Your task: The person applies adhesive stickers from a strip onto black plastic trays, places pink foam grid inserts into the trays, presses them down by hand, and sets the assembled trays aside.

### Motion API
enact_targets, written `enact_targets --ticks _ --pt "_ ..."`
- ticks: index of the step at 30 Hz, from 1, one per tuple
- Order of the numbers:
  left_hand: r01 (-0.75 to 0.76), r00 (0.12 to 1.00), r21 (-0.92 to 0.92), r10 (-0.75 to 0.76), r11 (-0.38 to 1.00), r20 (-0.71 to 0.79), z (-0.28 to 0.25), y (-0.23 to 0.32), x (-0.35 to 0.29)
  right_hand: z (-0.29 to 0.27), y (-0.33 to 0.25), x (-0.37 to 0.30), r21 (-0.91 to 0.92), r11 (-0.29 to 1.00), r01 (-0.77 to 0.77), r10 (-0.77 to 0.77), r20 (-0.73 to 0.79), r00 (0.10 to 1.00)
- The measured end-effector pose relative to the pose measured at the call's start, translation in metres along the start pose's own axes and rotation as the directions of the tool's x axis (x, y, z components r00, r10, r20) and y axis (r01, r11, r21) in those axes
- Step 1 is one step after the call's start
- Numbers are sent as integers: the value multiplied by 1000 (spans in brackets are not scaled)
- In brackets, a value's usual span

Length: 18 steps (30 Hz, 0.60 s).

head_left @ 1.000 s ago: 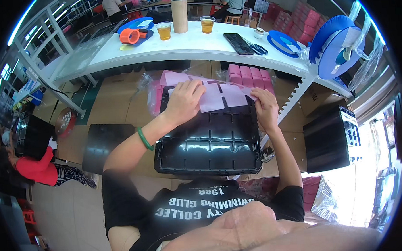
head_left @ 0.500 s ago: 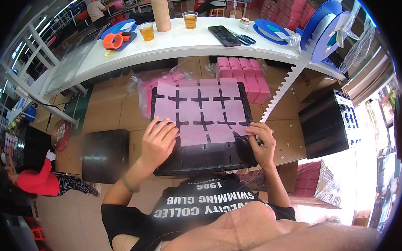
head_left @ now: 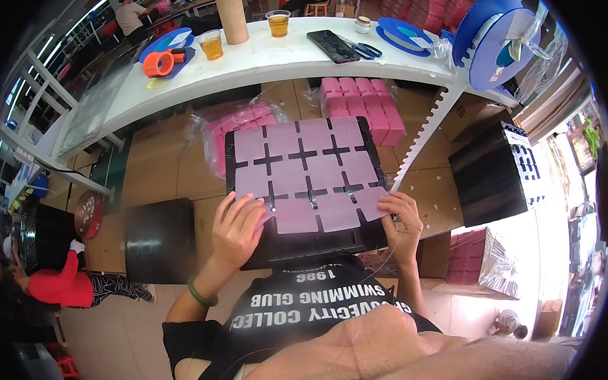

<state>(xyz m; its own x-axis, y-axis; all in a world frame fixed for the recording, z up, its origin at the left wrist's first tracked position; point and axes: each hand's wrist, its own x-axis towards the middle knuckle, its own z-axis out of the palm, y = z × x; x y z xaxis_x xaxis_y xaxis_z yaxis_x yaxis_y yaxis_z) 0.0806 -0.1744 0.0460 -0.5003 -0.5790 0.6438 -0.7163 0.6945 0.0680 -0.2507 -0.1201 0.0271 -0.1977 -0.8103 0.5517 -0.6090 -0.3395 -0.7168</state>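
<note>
A thin pink sheet (head_left: 287, 174) with cross-shaped cutouts lies over a black plastic tray (head_left: 299, 245) in front of me. Black shows through the crosses and along the tray's rim. My left hand (head_left: 237, 231) pinches the sheet's near left corner, which is bent up. At the near right corner, my right hand (head_left: 401, 221) grips the sheet between thumb and fingers. The sheet's near edge tilts off the tray, while its far part rests inside the far rim. What lies beneath the sheet is hidden.
Behind the tray are bagged pink blocks (head_left: 220, 140) and stacked pink blocks (head_left: 375, 117). A white shelf (head_left: 260, 71) carries cups, a phone, scissors and tape reels. Black trays stand at left (head_left: 160, 238) and right (head_left: 488, 177). A notched white strip (head_left: 426, 132) hangs from a blue reel.
The pink sheet has shifted toward me, and its far edge now sits within the tray's far rim. Both hands keep their corners and have moved slightly nearer to me.
</note>
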Motion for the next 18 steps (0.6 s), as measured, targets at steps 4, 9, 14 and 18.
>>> enact_targets --ticks 4,9,14,18 --pt "-5 1000 1 5 1000 5 1 -3 -2 -3 -2 -3 -113 992 58 -53 48 997" --pt "-10 1000 -46 10 999 3 3 0 -11 -8 -2 -7 -191 977 93 -80 75 994" --pt "-7 1000 -60 8 998 28 -3 5 -18 -12 -3 -9 -206 974 94 -75 97 992" --pt "4 999 -68 -2 998 34 -6 6 -21 -11 -1 -9 -199 975 94 -75 105 992"
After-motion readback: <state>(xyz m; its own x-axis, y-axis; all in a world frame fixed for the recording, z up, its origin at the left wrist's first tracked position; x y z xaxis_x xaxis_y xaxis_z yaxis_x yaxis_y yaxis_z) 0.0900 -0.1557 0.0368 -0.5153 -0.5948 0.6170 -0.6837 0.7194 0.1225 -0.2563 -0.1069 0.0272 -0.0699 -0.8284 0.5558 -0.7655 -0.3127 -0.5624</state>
